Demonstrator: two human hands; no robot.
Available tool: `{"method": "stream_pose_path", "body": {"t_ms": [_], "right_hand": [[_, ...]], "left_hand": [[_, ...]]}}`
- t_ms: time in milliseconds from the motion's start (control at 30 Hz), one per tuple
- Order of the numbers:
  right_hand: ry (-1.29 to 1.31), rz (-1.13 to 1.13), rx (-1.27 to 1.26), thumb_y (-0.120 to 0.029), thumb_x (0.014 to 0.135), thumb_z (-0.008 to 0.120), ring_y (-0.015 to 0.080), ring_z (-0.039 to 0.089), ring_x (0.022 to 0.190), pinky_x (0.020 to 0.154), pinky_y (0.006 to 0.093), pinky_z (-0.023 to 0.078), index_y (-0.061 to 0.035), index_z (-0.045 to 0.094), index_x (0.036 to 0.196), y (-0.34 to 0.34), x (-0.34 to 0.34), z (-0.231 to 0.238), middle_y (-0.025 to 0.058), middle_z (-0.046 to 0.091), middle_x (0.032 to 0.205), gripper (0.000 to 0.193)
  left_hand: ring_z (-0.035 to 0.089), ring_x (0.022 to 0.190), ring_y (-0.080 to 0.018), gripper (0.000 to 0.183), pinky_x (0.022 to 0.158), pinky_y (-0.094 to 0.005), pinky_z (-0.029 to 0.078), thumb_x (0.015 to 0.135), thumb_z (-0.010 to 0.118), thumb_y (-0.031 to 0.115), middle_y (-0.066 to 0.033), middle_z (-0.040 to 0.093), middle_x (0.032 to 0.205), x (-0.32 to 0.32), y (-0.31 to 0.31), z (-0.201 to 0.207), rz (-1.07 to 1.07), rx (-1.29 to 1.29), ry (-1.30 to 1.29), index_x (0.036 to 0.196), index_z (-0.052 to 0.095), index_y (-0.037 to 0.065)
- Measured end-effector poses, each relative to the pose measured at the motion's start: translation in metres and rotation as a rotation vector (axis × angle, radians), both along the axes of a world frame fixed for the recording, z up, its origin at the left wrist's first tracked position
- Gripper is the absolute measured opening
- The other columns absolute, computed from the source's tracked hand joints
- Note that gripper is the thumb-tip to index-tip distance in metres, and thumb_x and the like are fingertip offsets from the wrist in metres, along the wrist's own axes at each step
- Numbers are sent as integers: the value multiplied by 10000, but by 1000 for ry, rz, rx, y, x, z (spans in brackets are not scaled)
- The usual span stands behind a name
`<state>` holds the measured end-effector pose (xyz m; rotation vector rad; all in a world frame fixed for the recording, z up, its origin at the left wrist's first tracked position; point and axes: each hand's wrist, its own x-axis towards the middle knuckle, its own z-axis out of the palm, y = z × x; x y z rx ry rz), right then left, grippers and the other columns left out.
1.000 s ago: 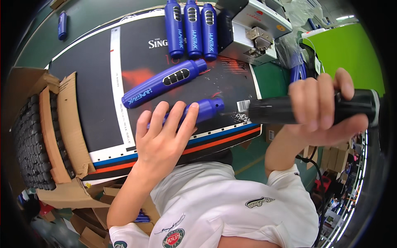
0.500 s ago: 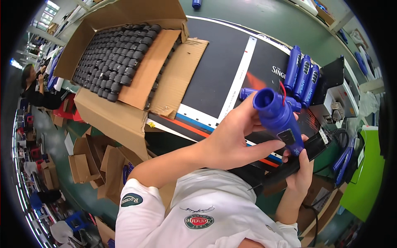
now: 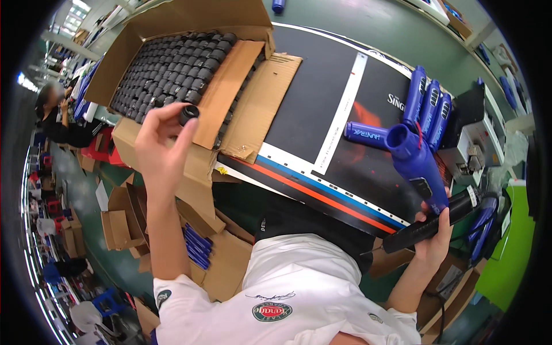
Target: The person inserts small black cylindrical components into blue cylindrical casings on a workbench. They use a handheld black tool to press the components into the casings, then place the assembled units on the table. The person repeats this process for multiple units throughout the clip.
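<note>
- An open brown cardboard box [image 3: 230,86] of black caps stands at the upper left, flaps spread.
- A black printed mat [image 3: 322,109] with white, red and blue stripes lies beside it.
- Smaller cardboard boxes [image 3: 118,227] sit on the floor at left.

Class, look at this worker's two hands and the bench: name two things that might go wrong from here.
1. The left hand pinches a small black cap by its fingertips above the cardboard box; it may slip and fall.
2. The right hand holds both a blue tube and a black power tool; such a crowded grip may let one slide.
</note>
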<state>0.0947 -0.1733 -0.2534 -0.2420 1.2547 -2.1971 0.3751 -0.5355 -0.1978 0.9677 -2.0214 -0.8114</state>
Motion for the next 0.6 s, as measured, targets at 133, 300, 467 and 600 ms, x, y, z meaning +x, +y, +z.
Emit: {"method": "stream_pose_path", "body": {"t_ms": [133, 300, 467, 600], "right_hand": [[76, -25, 19, -108, 931, 632, 153, 585, 953, 690, 281, 496, -10, 417, 1351, 4, 1, 8, 100, 544, 1204, 481], [198, -6, 107, -115, 848, 715, 158, 581, 825, 657, 269, 465, 1, 488, 1263, 18, -5, 28, 138, 589, 1153, 487], [245, -93, 177, -133, 821, 747, 142, 567, 764, 665, 263, 472, -4, 495, 1229, 45, -11, 30, 158, 604, 1139, 497], [249, -98, 201, -126, 814, 745, 134, 565, 755, 671, 258, 474, -12, 494, 1220, 55, -13, 29, 164, 614, 1138, 491]], "left_hand": [[665, 944, -253, 427, 798, -311, 562, 870, 615, -7, -181, 578, 1192, -43, 57, -5, -401, 593, 513, 1280, 523, -82], [680, 977, -284, 367, 813, -370, 597, 898, 601, -2, -180, 630, 1130, -90, 96, -35, -796, 948, 694, 1254, 556, -81], [648, 973, -225, 360, 755, -314, 572, 922, 574, 17, -169, 610, 1125, -123, 126, -24, -740, 826, 504, 1267, 559, -84], [636, 902, -198, 372, 729, -286, 552, 920, 576, 36, -223, 568, 1200, -132, 130, -16, -785, 682, 425, 1268, 546, -93]]}}
